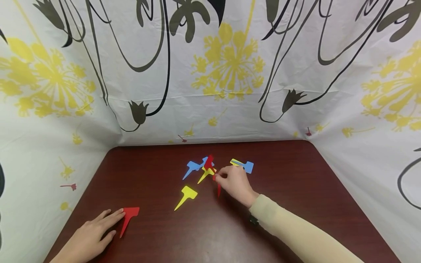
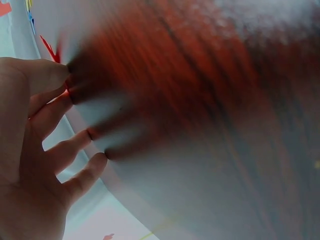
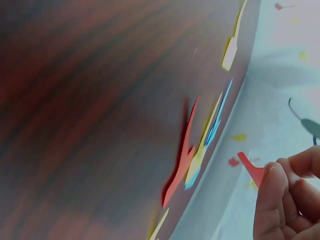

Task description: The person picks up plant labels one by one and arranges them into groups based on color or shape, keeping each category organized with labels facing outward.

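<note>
In the head view my left hand (image 1: pixel 93 233) lies on the table, straight fingers touching the edge of a red T-shaped plant label (image 1: pixel 131 215). The left wrist view shows that hand (image 2: pixel 42 135) with its fingers spread. Farther away, my right hand (image 1: pixel 236 182) pinches another red label (image 1: pixel 219 190) between thumb and fingers, its stem pointing down. Part of this held label (image 3: pixel 254 172) shows beside the right hand (image 3: pixel 287 200) in the right wrist view. Just left of that hand, a third red label (image 1: pixel 208 162) lies over yellow (image 1: pixel 207 171) and blue labels (image 1: pixel 192 168).
Nearer on the dark brown table (image 1: pixel 158 241) lies a single yellow label (image 1: pixel 187 193). Behind my right hand a blue label (image 1: pixel 249 167) overlaps a yellow one (image 1: pixel 235 161). A patterned white cloth (image 1: pixel 197 120) stands around the table's back and sides.
</note>
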Tool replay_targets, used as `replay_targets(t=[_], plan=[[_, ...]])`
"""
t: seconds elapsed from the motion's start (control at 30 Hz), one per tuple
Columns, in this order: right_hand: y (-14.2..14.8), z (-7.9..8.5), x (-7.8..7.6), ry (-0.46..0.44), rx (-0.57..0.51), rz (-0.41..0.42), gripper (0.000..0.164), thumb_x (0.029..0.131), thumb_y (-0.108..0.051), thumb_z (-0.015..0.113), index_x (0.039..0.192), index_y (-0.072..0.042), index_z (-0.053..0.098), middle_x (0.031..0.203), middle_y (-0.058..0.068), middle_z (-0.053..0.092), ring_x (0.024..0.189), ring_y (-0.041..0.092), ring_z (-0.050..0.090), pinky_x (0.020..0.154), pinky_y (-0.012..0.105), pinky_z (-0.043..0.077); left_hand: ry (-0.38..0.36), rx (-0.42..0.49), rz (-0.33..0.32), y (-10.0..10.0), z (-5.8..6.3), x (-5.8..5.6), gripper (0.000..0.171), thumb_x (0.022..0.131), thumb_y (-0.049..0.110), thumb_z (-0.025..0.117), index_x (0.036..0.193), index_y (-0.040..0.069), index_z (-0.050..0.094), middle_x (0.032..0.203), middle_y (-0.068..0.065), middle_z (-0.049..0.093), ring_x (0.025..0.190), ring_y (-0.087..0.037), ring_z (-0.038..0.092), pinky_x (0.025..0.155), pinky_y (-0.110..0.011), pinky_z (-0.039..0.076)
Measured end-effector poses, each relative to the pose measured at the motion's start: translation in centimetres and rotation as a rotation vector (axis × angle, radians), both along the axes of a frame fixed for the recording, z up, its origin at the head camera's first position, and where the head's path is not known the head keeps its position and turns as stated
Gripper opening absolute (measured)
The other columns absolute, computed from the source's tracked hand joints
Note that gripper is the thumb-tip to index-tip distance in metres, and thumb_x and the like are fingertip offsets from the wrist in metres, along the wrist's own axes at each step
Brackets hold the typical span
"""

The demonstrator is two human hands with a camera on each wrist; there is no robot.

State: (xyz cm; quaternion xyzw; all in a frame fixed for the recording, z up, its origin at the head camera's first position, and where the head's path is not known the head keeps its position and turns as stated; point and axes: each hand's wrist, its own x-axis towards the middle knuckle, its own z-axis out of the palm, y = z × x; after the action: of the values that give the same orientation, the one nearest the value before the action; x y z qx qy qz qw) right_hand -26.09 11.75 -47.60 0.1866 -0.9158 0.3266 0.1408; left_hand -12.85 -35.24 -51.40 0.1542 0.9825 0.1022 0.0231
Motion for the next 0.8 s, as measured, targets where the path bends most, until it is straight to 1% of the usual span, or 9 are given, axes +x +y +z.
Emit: replay_targets(t=[0.1, 0.23, 0.43, 0.53, 0.63, 0.8], plan=[[-0.8, 0.0, 0.4, -0.046, -0.025, 0.029, 0.007, 0.087, -0.023, 0.077, 0.083, -0.019, 0.081, 0.062, -0.019, 0.061, 0.047, 0.005, 0.05, 0.051, 0.026, 0.047, -0.001, -0.015, 0.003, 0.0, 0.0, -0.1, 0.059, 0.086, 0.025, 0.078, 0.142, 0.025, 0.06, 0.14, -0.002, 0.059, 0.129, -0.038, 0.053, 0.084, -0.072, 0.047], [-2.0, 0.2, 1.1, -0.102, -0.049, 0.081, 0.01, 0.088, -0.024, 0.075, 0.082, -0.019, 0.082, 0.061, -0.02, 0.061, 0.052, 0.007, 0.053, 0.056, 0.028, 0.049, 0.001, -0.024, -0.001, 0.2, 0.1, -0.1, 0.058, 0.086, 0.025, 0.079, 0.142, 0.025, 0.06, 0.141, -0.002, 0.059, 0.13, -0.039, 0.053, 0.084, -0.071, 0.048], [-4.2, 0.3, 2.1, -0.128, -0.072, 0.159, 0.011, 0.088, -0.022, 0.075, 0.08, -0.02, 0.082, 0.067, -0.021, 0.066, 0.062, 0.003, 0.058, 0.061, 0.026, 0.052, 0.005, -0.031, -0.006, 0.2, 0.4, 0.0, 0.058, 0.085, 0.024, 0.079, 0.141, 0.024, 0.061, 0.14, -0.003, 0.059, 0.129, -0.04, 0.053, 0.083, -0.07, 0.048], [-5.3, 0.1, 2.6, -0.159, -0.082, 0.205, 0.016, 0.089, -0.022, 0.073, 0.076, -0.018, 0.081, 0.061, -0.019, 0.063, 0.057, 0.005, 0.056, 0.058, 0.025, 0.05, 0.013, -0.03, -0.011, 0.2, 0.4, 0.1, 0.057, 0.085, 0.023, 0.079, 0.139, 0.021, 0.063, 0.14, -0.004, 0.06, 0.128, -0.041, 0.054, 0.083, -0.069, 0.049], [-6.3, -0.3, 2.9, -0.179, -0.086, 0.236, 0.018, 0.089, -0.022, 0.072, 0.073, -0.018, 0.079, 0.056, -0.018, 0.059, 0.051, 0.006, 0.052, 0.053, 0.025, 0.048, 0.047, -0.03, -0.029, 0.2, 0.3, 0.2, 0.055, 0.084, 0.021, 0.08, 0.137, 0.019, 0.064, 0.14, -0.004, 0.06, 0.127, -0.04, 0.054, 0.083, -0.066, 0.051], [-7.7, -0.9, 3.4, -0.18, -0.056, 0.237, 0.014, 0.088, -0.021, 0.074, 0.073, -0.022, 0.077, 0.056, -0.02, 0.057, 0.047, 0.004, 0.051, 0.05, 0.023, 0.046, 0.118, -0.03, -0.069, 0.2, 0.0, 0.0, 0.055, 0.084, 0.02, 0.08, 0.137, 0.017, 0.065, 0.141, -0.002, 0.059, 0.126, -0.037, 0.056, 0.082, -0.06, 0.053]])
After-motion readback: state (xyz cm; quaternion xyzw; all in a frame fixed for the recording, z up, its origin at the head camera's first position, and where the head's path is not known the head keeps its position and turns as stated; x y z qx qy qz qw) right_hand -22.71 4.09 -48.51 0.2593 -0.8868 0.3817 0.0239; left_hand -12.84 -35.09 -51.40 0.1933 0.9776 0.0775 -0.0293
